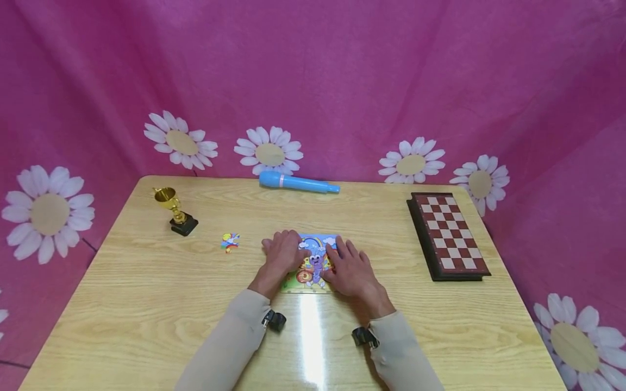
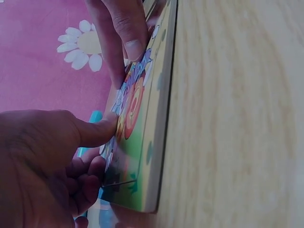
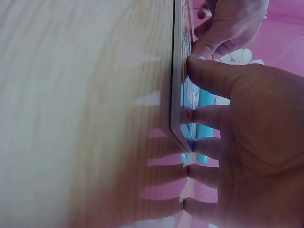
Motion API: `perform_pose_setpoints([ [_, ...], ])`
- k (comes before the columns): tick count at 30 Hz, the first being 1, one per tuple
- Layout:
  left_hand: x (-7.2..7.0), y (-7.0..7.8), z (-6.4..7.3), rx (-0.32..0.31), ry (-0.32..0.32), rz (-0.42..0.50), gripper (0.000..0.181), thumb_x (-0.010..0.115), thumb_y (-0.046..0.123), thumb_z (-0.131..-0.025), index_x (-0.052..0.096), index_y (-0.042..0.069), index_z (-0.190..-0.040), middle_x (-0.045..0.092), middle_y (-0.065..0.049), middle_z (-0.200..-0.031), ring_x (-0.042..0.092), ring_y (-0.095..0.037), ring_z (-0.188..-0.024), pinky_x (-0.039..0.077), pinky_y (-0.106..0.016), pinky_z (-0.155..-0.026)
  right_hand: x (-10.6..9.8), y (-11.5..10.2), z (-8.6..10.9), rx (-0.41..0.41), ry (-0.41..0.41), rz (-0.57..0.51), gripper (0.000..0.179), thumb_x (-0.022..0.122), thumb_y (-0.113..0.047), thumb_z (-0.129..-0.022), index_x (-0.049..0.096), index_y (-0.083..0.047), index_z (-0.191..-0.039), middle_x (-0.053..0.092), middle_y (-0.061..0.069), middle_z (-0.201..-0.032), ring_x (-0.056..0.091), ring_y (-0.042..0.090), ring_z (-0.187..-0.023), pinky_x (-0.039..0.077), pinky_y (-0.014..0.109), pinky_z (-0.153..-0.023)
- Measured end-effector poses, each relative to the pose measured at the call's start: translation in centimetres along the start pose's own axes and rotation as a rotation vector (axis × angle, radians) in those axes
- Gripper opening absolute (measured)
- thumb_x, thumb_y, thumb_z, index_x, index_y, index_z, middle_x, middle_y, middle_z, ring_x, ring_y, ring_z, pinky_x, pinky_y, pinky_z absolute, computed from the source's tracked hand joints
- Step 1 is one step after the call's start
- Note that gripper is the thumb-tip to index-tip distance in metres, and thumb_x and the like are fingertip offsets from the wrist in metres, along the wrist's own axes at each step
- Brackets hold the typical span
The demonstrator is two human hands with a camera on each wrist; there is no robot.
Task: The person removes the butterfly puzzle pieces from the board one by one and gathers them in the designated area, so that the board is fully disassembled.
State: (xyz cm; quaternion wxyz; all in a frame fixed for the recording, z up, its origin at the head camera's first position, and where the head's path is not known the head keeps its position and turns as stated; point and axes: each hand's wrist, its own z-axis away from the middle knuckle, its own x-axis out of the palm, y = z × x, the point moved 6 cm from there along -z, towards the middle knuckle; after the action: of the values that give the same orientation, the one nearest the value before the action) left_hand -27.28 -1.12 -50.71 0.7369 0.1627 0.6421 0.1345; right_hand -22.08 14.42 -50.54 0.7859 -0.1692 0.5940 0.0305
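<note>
While touching puzzle board [image 1: 315, 265] at nine o'clock with loosely bent left hand [image 1: 282, 254], rests outspread right hand [image 1: 355, 273] at three o'clock, gripping nothing.

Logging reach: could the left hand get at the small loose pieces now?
Likely yes: the pieces lie left of the left hand, nothing visible between, though its thumb rests on the puzzle board.

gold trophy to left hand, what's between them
Small colourful pieces lie between the gold trophy and the left hand, as the head view shows.
</note>
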Motion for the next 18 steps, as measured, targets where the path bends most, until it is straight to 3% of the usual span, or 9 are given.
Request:
perform_pose_setpoints([
  [4,-0.09,0.04,0.05,0.012,0.008,0.021,0.038,0.075,0.040,-0.081,0.067,0.013,-0.106,0.068,-0.006,-0.103,0.059,-0.028,-0.100,0.030,-0.049,-0.086,0.06,0.06,0.00,0.001,-0.007,0.002,0.070,0.050,-0.050,-0.095,0.028,-0.018,-0.153,0.015,0.012,-0.162,0.016,0.037,-0.149,0.021,0.062,-0.113],
  [11,0.05,-0.01,-0.13,0.069,-0.017,0.105,0.045,0.073,0.035,-0.083,0.062,0.014,-0.122,0.064,-0.007,-0.106,0.057,-0.026,-0.102,0.037,-0.045,-0.085,0.03,0.03,-0.02,-0.008,0.003,0.007,0.070,0.050,-0.050,-0.095,0.029,-0.018,-0.153,0.015,0.012,-0.162,0.016,0.037,-0.149,0.022,0.061,-0.113],
  [18,-0.35,0.07,-0.20,0.118,0.009,0.211,0.038,0.072,0.031,-0.082,0.062,0.017,-0.116,0.063,-0.002,-0.098,0.057,-0.021,-0.094,0.040,-0.044,-0.085,0.15,0.14,-0.16,0.007,-0.018,0.022,0.071,0.049,-0.052,-0.095,0.026,-0.020,-0.154,0.013,0.011,-0.163,0.014,0.036,-0.149,0.021,0.060,-0.114],
])
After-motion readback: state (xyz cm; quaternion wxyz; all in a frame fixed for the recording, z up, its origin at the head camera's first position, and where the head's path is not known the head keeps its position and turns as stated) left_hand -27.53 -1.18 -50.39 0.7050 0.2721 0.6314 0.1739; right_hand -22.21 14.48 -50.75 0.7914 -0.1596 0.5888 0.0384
